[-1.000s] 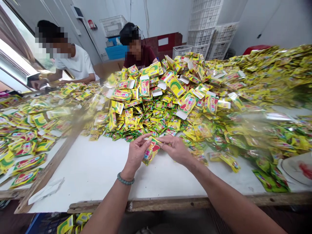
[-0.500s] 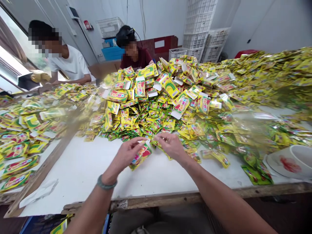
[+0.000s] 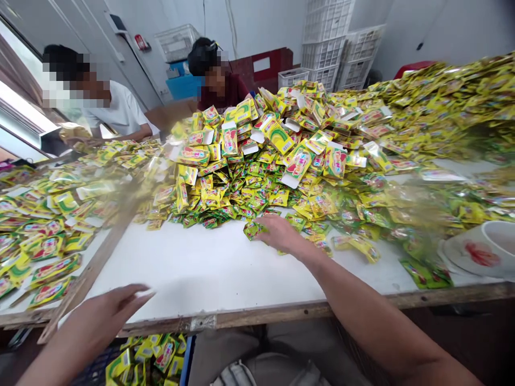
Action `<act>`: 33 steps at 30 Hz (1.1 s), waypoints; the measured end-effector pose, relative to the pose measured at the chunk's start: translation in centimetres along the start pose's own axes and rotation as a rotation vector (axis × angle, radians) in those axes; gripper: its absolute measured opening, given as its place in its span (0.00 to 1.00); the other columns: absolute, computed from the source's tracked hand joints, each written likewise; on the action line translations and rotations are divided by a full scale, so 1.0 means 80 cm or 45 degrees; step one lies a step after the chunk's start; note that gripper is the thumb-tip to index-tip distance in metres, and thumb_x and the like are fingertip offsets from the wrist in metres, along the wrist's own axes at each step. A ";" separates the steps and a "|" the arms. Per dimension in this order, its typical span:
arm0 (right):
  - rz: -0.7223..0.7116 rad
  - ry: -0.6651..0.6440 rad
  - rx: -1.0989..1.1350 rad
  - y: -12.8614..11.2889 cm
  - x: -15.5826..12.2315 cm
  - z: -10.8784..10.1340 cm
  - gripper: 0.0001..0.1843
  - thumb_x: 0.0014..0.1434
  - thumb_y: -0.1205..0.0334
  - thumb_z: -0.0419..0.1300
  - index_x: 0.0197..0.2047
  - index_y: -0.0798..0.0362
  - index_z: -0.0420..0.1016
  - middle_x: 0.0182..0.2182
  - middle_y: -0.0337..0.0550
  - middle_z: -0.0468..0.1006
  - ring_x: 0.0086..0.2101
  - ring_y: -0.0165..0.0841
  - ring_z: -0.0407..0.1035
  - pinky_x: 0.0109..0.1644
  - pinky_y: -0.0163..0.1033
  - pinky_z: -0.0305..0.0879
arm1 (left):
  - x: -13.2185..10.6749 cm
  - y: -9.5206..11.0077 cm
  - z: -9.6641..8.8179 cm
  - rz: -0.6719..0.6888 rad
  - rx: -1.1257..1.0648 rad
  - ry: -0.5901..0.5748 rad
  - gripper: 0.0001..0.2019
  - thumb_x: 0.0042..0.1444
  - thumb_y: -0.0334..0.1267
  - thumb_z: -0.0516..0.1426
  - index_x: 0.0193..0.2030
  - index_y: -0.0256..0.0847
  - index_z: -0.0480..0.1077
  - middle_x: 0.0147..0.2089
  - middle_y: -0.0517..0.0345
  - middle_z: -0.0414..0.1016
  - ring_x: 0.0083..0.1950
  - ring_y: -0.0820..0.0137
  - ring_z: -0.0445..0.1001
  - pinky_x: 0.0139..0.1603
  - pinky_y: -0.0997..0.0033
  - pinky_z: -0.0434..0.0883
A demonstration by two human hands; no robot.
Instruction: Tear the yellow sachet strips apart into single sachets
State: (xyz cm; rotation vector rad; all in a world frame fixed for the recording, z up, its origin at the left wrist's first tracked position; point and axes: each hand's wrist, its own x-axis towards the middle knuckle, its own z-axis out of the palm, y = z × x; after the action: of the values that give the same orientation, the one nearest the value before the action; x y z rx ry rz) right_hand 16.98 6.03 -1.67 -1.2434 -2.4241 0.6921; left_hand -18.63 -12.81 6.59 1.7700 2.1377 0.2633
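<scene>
My right hand [image 3: 277, 233] is at the front of the heap, its fingers closed on a small green sachet [image 3: 252, 230]. Down at the left, over the table's near edge, my left hand [image 3: 108, 313] has its thumb and forefinger stretched out and apart, with nothing visible in it. Below that hand is a blue crate [image 3: 188, 356] holding yellow-green printed boxes [image 3: 155, 356]. Beyond my hands rises a pile of small sachets [image 3: 257, 182], with open-flapped boxes [image 3: 277, 136] on top of it.
A wooden strip [image 3: 108, 249] divides the white table [image 3: 181, 268]; more boxes [image 3: 48, 246] lie left of it. A white flowered tub [image 3: 478, 252] stands at right. Two people [image 3: 124, 104] sit across the table. White crates [image 3: 322, 48] are stacked behind.
My left hand has moved down and left, away from my right hand, and the box it held has left it. My right hand stays near the pile, with a green sachet showing at its fingertips.
</scene>
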 end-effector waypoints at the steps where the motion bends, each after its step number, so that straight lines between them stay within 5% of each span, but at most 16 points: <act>1: 0.061 0.054 0.023 0.004 0.000 -0.005 0.17 0.59 0.58 0.61 0.51 0.52 0.76 0.45 0.48 0.80 0.45 0.38 0.72 0.44 0.37 0.62 | 0.014 0.036 0.012 -0.054 0.056 -0.028 0.14 0.50 0.58 0.56 0.32 0.58 0.78 0.33 0.67 0.82 0.34 0.59 0.78 0.35 0.67 0.68; 4: 0.231 0.212 0.054 0.020 -0.001 -0.024 0.12 0.62 0.62 0.54 0.40 0.52 0.80 0.31 0.43 0.81 0.32 0.34 0.72 0.36 0.35 0.59 | 0.062 0.143 0.058 0.102 0.020 -0.076 0.19 0.57 0.55 0.52 0.30 0.46 0.77 0.27 0.58 0.78 0.29 0.65 0.74 0.30 0.71 0.63; 6: 0.257 0.241 0.039 0.030 -0.004 -0.036 0.13 0.60 0.65 0.53 0.35 0.53 0.80 0.26 0.41 0.79 0.28 0.32 0.70 0.33 0.34 0.57 | 0.092 0.196 0.094 0.242 -0.002 0.026 0.17 0.59 0.49 0.51 0.30 0.43 0.76 0.27 0.56 0.77 0.29 0.66 0.73 0.31 0.70 0.63; 10: 0.121 -0.034 -0.058 0.032 -0.015 -0.051 0.09 0.55 0.64 0.56 0.34 0.51 0.79 0.29 0.41 0.80 0.32 0.33 0.70 0.35 0.35 0.56 | 0.134 0.246 0.161 0.777 0.017 0.100 0.12 0.53 0.32 0.56 0.45 0.40 0.75 0.48 0.47 0.78 0.52 0.57 0.71 0.51 0.62 0.65; 12: 0.094 -0.221 -0.195 0.024 -0.022 -0.054 0.10 0.50 0.64 0.61 0.38 0.50 0.79 0.36 0.43 0.80 0.40 0.38 0.69 0.40 0.38 0.57 | 0.148 0.247 0.182 0.879 0.077 0.054 0.16 0.52 0.28 0.56 0.48 0.39 0.74 0.52 0.45 0.76 0.57 0.56 0.69 0.56 0.59 0.63; 16: 0.048 -0.407 -0.448 0.002 -0.034 -0.050 0.19 0.46 0.69 0.61 0.43 0.51 0.78 0.48 0.49 0.76 0.50 0.45 0.63 0.47 0.46 0.54 | 0.163 0.227 0.194 0.633 0.056 0.097 0.13 0.62 0.33 0.49 0.43 0.39 0.75 0.40 0.45 0.79 0.43 0.59 0.75 0.49 0.60 0.66; 18: 0.042 -0.412 -0.515 -0.005 -0.034 -0.047 0.16 0.47 0.72 0.59 0.40 0.53 0.79 0.48 0.51 0.76 0.49 0.45 0.63 0.48 0.47 0.53 | 0.163 0.217 0.190 0.581 -0.012 0.147 0.14 0.64 0.36 0.48 0.44 0.40 0.75 0.40 0.46 0.80 0.42 0.60 0.75 0.47 0.62 0.67; 22: 0.080 -0.335 -0.469 -0.003 -0.029 -0.045 0.10 0.52 0.68 0.57 0.37 0.55 0.78 0.42 0.50 0.78 0.47 0.42 0.64 0.50 0.48 0.51 | 0.150 0.212 0.179 0.761 -0.074 0.107 0.17 0.59 0.43 0.56 0.53 0.40 0.72 0.50 0.46 0.77 0.51 0.58 0.72 0.53 0.60 0.67; 27: 0.037 -0.332 -0.512 0.001 -0.034 -0.041 0.12 0.45 0.67 0.61 0.37 0.54 0.77 0.45 0.51 0.77 0.48 0.45 0.63 0.49 0.49 0.51 | 0.142 0.212 0.180 0.756 0.006 -0.008 0.20 0.51 0.28 0.55 0.52 0.39 0.73 0.51 0.45 0.77 0.52 0.57 0.73 0.55 0.58 0.67; 30: -0.006 -0.271 -0.583 -0.002 -0.032 -0.035 0.08 0.49 0.72 0.56 0.32 0.57 0.76 0.41 0.54 0.77 0.45 0.43 0.66 0.49 0.48 0.51 | 0.151 0.206 0.184 0.500 -0.286 0.078 0.17 0.52 0.26 0.53 0.48 0.41 0.74 0.42 0.50 0.80 0.42 0.62 0.76 0.47 0.63 0.69; 33: -0.040 -0.192 -0.502 0.000 -0.023 -0.032 0.11 0.55 0.74 0.52 0.33 0.57 0.75 0.36 0.52 0.78 0.41 0.40 0.68 0.48 0.46 0.53 | 0.163 0.202 0.185 0.217 -0.905 0.067 0.14 0.51 0.36 0.59 0.46 0.41 0.72 0.36 0.55 0.79 0.35 0.66 0.74 0.38 0.69 0.68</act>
State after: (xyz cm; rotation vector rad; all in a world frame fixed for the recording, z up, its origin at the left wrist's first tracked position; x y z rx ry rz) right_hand 19.26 5.21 0.32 -1.3298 -2.7943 0.3146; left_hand -0.33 1.99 -3.17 1.5070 1.6152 0.9819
